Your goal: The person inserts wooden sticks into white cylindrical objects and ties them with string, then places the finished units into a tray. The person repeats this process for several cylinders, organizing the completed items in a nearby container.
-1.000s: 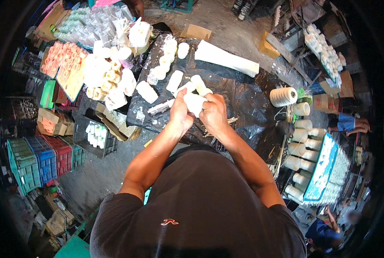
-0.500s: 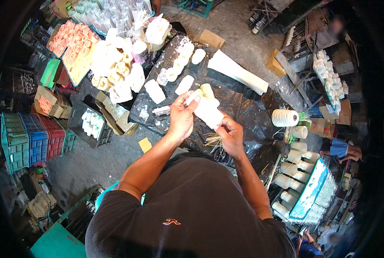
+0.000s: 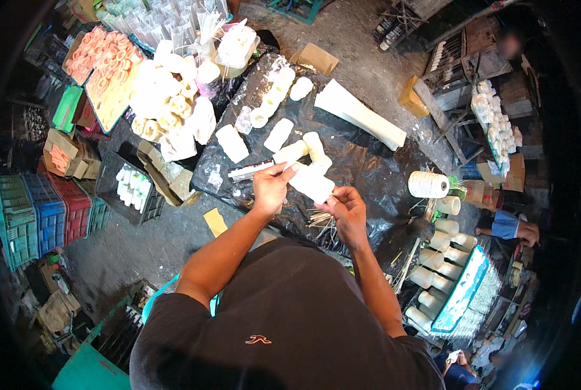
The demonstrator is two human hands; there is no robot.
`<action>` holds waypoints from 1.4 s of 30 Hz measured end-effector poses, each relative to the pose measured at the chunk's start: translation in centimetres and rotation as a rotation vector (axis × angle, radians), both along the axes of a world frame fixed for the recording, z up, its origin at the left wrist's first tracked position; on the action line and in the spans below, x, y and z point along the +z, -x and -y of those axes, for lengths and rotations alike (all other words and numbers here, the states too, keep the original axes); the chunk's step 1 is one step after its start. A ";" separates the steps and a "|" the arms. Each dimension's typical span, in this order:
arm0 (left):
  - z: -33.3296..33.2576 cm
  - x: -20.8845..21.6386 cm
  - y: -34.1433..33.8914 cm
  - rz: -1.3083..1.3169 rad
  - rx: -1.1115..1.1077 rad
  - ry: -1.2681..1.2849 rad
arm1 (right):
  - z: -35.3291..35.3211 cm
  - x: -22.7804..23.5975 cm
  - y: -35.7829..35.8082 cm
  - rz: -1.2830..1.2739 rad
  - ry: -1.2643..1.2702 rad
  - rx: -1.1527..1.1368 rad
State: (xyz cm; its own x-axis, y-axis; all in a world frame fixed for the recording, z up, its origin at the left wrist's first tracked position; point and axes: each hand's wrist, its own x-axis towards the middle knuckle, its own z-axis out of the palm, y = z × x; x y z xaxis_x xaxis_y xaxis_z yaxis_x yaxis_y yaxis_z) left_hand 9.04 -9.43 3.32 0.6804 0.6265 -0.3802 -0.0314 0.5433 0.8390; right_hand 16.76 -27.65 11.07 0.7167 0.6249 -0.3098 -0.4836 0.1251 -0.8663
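Over the black-covered table (image 3: 375, 175), a thick white candle (image 3: 312, 183) is held tilted between both hands. The fingers of my left hand (image 3: 272, 188) pinch its upper left end. At its lower right end, my right hand (image 3: 346, 211) grips with thumb and fingers; whether a wick is there is too small to tell. Just beyond lie a cream-coloured candle (image 3: 291, 152) and another pale one (image 3: 314, 144). More white candles (image 3: 232, 143) stand or lie to the left. Thin sticks (image 3: 323, 222) lie under my right hand.
A long white wax-like slab (image 3: 359, 114) lies at the table's far side. A spool of white string (image 3: 429, 184) and rows of pale cylinders (image 3: 430, 277) are at the right. Pale rounded pieces (image 3: 164, 97) pile up at the left, above stacked crates (image 3: 40, 211).
Both hands have shifted slightly down with the white candle, which now lies flatter. More of the cream-coloured candle beyond it shows, lying on its side.
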 end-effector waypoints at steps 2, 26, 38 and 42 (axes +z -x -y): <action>-0.1 -1.2 0.5 -0.033 -0.015 0.409 | -1.0 -0.3 0.5 0.024 -0.022 0.018; -6.9 -10.7 -3.7 -0.747 -0.275 -1.011 | -23.9 -19.2 -15.3 0.674 0.766 -0.024; -7.5 -10.9 -4.2 -0.443 -0.058 -0.963 | -21.7 -18.5 -16.5 0.697 0.826 0.211; -8.0 -6.8 -2.3 -0.416 -0.098 -0.716 | -15.9 -15.7 -16.8 0.658 0.680 0.078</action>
State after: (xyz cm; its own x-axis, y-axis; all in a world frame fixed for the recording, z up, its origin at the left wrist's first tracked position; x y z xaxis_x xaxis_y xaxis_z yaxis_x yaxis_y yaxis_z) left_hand 11.36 -1.42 -3.50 0.6367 0.7575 -0.1445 0.3767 -0.1419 0.9154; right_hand 33.59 -11.77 -4.63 0.8409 0.5127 -0.1732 0.1422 -0.5181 -0.8434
